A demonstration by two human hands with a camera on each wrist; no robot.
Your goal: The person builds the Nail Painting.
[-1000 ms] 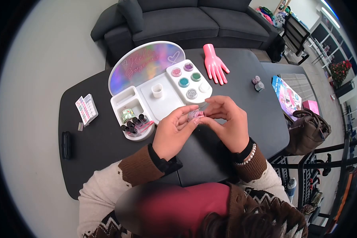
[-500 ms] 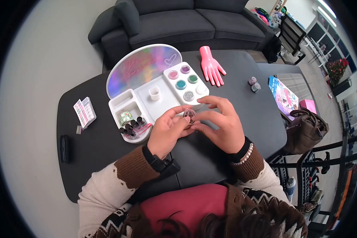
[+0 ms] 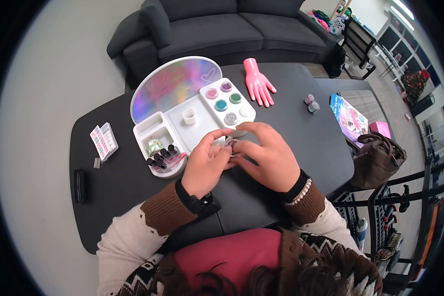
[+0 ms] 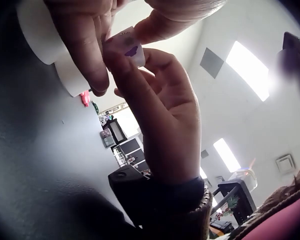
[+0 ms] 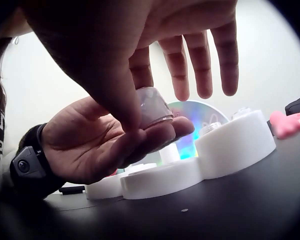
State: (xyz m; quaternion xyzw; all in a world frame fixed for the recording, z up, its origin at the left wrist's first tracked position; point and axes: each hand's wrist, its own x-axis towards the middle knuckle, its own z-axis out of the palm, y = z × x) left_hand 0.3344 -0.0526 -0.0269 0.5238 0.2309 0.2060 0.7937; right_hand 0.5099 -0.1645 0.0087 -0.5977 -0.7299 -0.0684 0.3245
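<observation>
Both hands meet around a small clear round container [image 3: 230, 144] just in front of the white tray station. My left hand [image 3: 202, 165] cradles it from the left, and my right hand [image 3: 271, 157] pinches it from the right. In the left wrist view the container [image 4: 129, 49] shows a purple mark, with my right hand's [image 4: 165, 115] thumb against it. From the right wrist view, the container [image 5: 154, 107] lies on the fingers of my left hand [image 5: 85, 142], under the thumb and index finger of my right hand [image 5: 125, 55], whose other fingers are extended.
The white station [image 3: 195, 129] holds a small white cup [image 3: 189, 116], several glitter pots, and black-capped bottles [image 3: 160, 159]. Behind it stands an iridescent panel [image 3: 175, 86]. A pink model hand [image 3: 258, 84] and small jars [image 3: 313, 104] lie right; a nail-tip case [image 3: 104, 141] lies left.
The container has turned between my fingers, and the fingers of my right hand have closed in on it. The head view has shifted slightly.
</observation>
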